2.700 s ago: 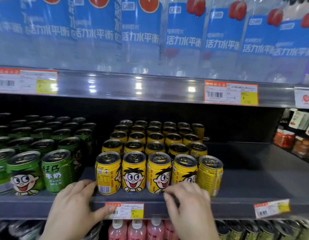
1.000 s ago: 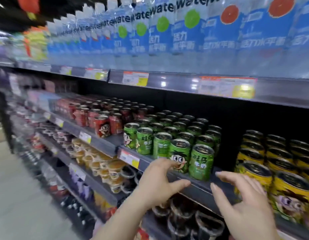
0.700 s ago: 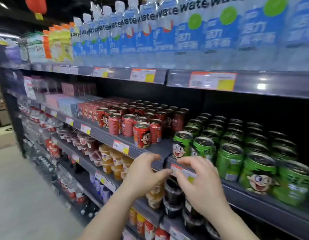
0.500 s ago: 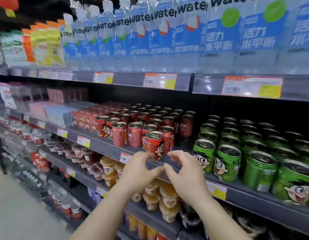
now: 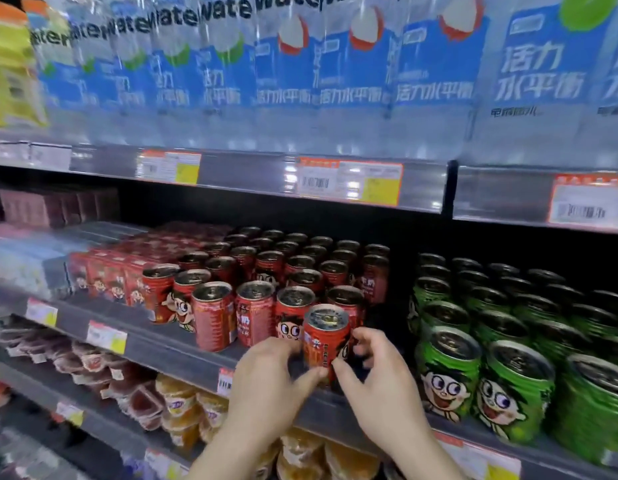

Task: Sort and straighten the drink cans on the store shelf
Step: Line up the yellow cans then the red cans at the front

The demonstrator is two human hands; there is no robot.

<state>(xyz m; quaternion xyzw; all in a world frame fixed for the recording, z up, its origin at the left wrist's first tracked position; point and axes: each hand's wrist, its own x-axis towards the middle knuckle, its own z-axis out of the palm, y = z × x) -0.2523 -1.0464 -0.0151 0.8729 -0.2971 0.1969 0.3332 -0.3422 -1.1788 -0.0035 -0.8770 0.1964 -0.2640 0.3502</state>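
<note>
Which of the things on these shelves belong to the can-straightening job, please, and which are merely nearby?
Part of the job:
- front red can, held by left hand and right hand
- other red cans
- green cans

Merely nearby:
- water bottles above
- price tags
- jelly cups below
- red cartons

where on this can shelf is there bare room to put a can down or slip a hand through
Bare shelf shows along the front edge, left of the front red can held by the left hand and right hand. A dark gap separates the red cans from the green cans. Both blocks are tightly packed.
</note>
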